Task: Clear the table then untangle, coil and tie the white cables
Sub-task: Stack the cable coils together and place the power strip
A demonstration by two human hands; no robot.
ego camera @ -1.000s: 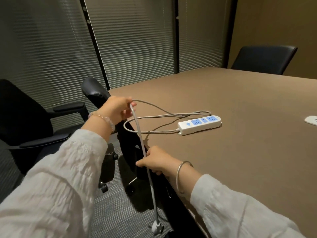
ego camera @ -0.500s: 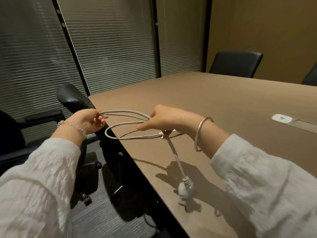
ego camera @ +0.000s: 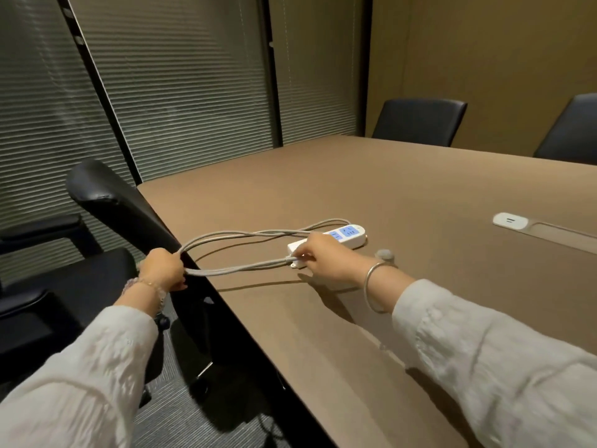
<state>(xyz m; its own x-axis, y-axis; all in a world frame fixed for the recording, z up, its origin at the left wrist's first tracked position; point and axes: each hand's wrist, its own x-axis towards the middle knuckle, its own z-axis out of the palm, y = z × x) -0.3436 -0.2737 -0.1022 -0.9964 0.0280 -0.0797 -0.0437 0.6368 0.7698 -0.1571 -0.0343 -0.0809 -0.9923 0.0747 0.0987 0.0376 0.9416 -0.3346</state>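
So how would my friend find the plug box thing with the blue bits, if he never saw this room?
Start at the big brown table. Near its left edge, beside the person's right hand, lies a long white power strip flat on the tabletop. It is the only thing there with blue socket panels on top and a grey cable looping from it; the white plate further right is small and set into the table.

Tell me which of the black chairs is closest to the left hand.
The black chair tucked at the table's left edge, its backrest just beyond the left hand. The two other chairs stand along the far side.
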